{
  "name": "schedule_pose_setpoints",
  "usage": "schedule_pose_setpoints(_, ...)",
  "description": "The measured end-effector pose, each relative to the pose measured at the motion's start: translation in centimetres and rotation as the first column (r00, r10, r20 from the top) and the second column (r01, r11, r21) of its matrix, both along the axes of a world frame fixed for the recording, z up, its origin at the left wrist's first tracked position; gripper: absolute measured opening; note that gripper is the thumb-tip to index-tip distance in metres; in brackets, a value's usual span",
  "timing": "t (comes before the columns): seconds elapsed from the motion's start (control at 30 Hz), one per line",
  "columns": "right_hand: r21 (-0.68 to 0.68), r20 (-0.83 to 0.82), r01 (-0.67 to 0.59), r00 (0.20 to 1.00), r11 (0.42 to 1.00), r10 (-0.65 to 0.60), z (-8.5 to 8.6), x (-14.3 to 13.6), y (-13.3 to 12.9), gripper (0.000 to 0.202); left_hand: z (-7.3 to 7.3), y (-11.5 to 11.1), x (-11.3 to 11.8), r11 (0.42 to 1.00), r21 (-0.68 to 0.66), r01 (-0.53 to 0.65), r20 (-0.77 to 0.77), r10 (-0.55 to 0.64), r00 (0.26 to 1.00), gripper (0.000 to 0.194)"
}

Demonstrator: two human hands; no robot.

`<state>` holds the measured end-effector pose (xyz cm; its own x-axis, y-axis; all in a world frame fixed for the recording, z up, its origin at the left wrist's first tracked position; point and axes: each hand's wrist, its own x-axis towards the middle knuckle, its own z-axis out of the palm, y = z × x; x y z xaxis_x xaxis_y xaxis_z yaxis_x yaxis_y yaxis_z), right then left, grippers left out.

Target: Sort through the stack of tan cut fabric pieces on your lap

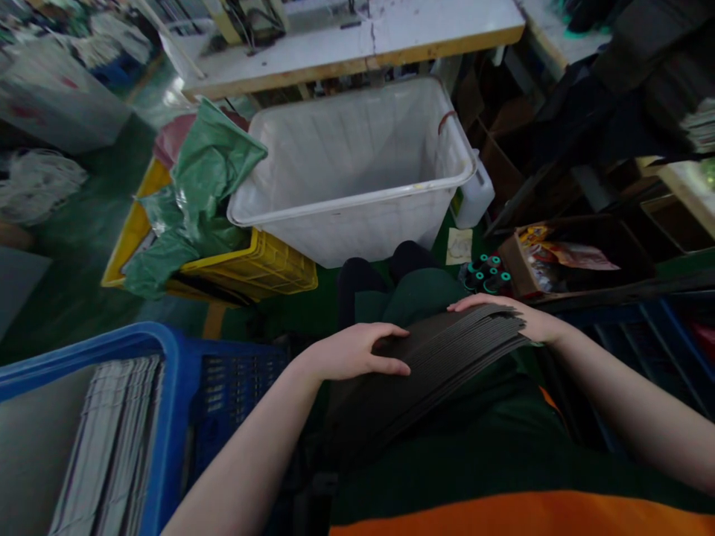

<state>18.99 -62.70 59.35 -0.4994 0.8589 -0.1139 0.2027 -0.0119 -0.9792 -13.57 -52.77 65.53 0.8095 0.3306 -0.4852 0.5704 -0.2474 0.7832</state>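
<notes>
On my lap, my left hand [357, 351] and right hand [503, 307] lay flat, unclenched, steadying the fanned stack of dark grey sheets [441, 357]; even pressure kept edges aligned.

The green floor [72, 246] carries most items. At center frame, a white plastic tub [357, 171] stands on it, tilted, its left edge resting on a yellow crate [262, 268] at center left. A green plastic bag [195, 193] lies in and over that crate. At lower left, a blue crate [167, 387] holds stacked grey sheets [112, 439]. At center right, a group of teal-capped thread spools [487, 274] sits beside an open cardboard box [564, 264]. Along the top of the frame, a white worktable [402, 37] stands behind the tub. The person's lap [447, 439], lower center, carries 1 fanned stack of dark sheets [424, 365].
</notes>
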Motion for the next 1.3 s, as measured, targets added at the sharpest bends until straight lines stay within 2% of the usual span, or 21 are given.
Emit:
schedule_pose_setpoints(0.17,-0.020,0.010,0.022,1.000,1.000,-0.022,-0.4,0.4,-0.1,0.058,-0.1,1.3,0.0,0.995,-0.045,0.084,-0.014,-0.084,0.996,0.059)
schedule_pose_setpoints(0.4,-0.047,0.001,0.020,1.000,0.999,-0.020,-0.3,0.6,0.3,0.064,-0.1,2.0,0.5,0.993,-0.075,0.086,0.002,-0.086,0.996,0.055)
schedule_pose_setpoints(0.57,-0.058,0.010,0.026,1.000,0.998,-0.025,-0.2,0.5,0.6,0.061,0.1,2.2,0.6,0.993,-0.075,0.086,0.006,-0.086,0.996,0.053)
schedule_pose_setpoints(0.67,-0.064,0.002,0.019,1.000,0.998,-0.019,-0.1,0.4,0.7,0.058,0.7,2.4,0.6,0.995,-0.081,0.063,0.022,-0.061,0.998,0.040)
schedule_pose_setpoints(0.77,-0.066,0.000,0.025,1.000,0.998,-0.025,0.0,0.2,0.8,0.055,1.2,2.3,0.6,0.999,-0.031,0.009,0.026,-0.008,1.000,0.028)
schedule_pose_setpoints(0.97,-0.092,-0.008,0.027,1.000,0.995,-0.028,0.0,0.1,0.9,0.053,1.2,2.1,0.8,0.998,-0.031,-0.062,0.001,0.062,0.998,0.025)
schedule_pose_setpoints(1.2,-0.112,-0.033,0.043,0.998,0.993,-0.047,-0.3,0.2,0.8,0.054,0.8,2.0,0.8,0.997,-0.045,-0.066,0.005,0.067,0.998,0.023)
schedule_pose_setpoints(1.3,-0.105,-0.041,0.034,0.998,0.994,-0.039,-0.4,0.2,0.8,0.056,0.9,1.7,0.7,0.995,0.010,-0.096,0.056,0.095,0.994,0.020)
